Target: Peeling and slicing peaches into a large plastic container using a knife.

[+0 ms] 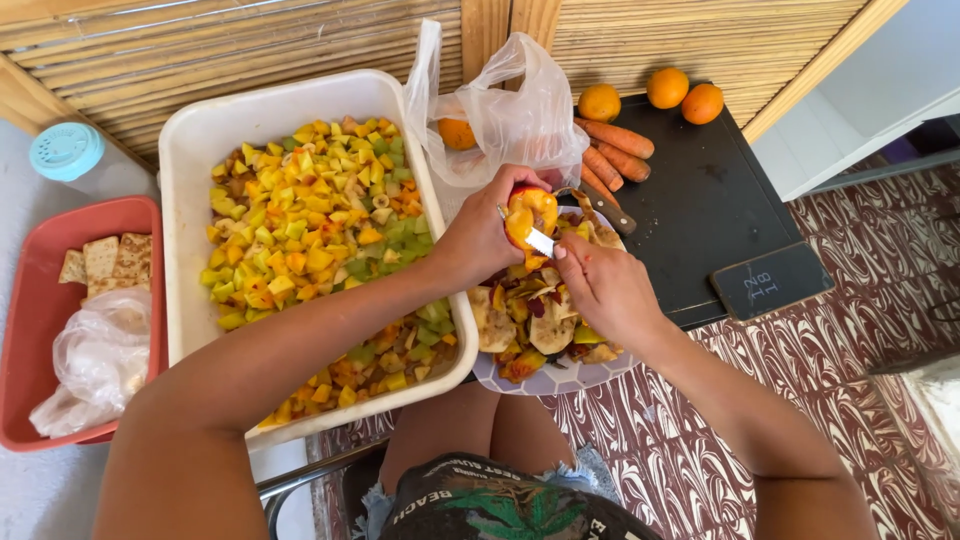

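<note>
My left hand (480,235) grips a partly peeled yellow-and-red fruit (530,212) above a plate of peelings (545,378). My right hand (600,285) holds a small knife (538,240) with its blade against the underside of the fruit. The plate rests near my lap and carries fruit skins and scraps. To the left stands a large white tub (190,150) filled with diced yellow, orange and green fruit.
A clear plastic bag (510,110) with an orange in it lies beyond the plate. Carrots (615,150) and three oranges (668,88) lie on a black table (700,200). At left, a red tray (40,300) holds crackers and a bag beside a teal-lidded shaker (66,150).
</note>
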